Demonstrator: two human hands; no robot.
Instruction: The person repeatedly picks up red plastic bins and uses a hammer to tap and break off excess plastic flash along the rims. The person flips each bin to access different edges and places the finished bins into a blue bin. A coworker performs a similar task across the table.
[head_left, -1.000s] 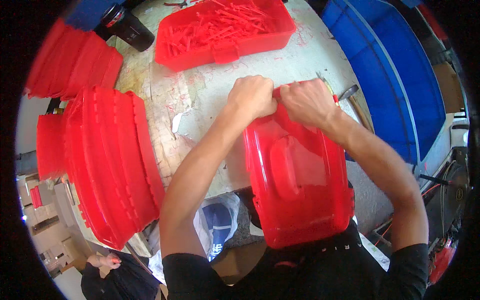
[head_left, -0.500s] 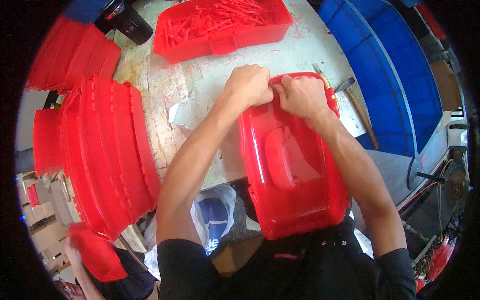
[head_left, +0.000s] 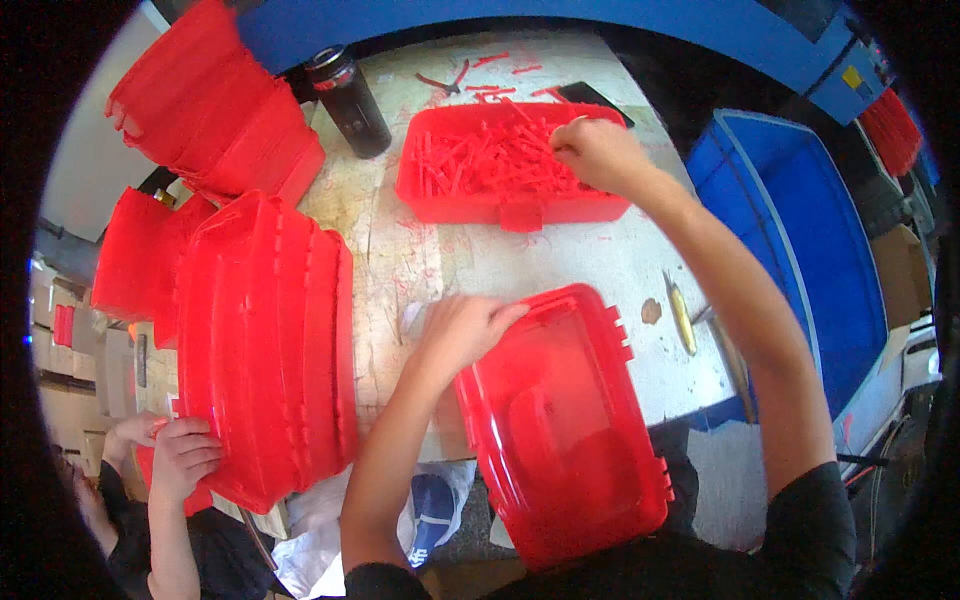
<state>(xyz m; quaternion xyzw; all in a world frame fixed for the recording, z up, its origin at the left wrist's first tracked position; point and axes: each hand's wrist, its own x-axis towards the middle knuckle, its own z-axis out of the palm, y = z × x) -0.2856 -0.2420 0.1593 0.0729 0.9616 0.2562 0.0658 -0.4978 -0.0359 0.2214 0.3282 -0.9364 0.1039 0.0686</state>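
Observation:
A shiny red plastic lid [head_left: 570,480], with a long rounded shape in its middle, lies tilted in front of me, its far end on the table. My left hand [head_left: 465,325] grips its far left corner, the thumb along the rim and the other fingers partly hidden. Beyond it stands a red plastic box [head_left: 455,208] with a front catch, heaped with thin red plastic strips [head_left: 480,160]. My right hand [head_left: 605,155] is over the right side of that heap, fingers pinched together; what they hold, if anything, is too small to make out.
Nested red lids [head_left: 265,350] are stacked at left, where another person's hands [head_left: 180,455] touch them. A black tumbler [head_left: 350,105], pliers [head_left: 447,80] and a dark flat object [head_left: 597,100] lie beyond. At right are a yellow-handled tool [head_left: 682,318] and a blue bin [head_left: 800,230].
My right hand has left the lid's far edge and reached out to the strips. My left hand remains at the lid, which has turned slightly. My view has shifted; another person's hands now touch the stack.

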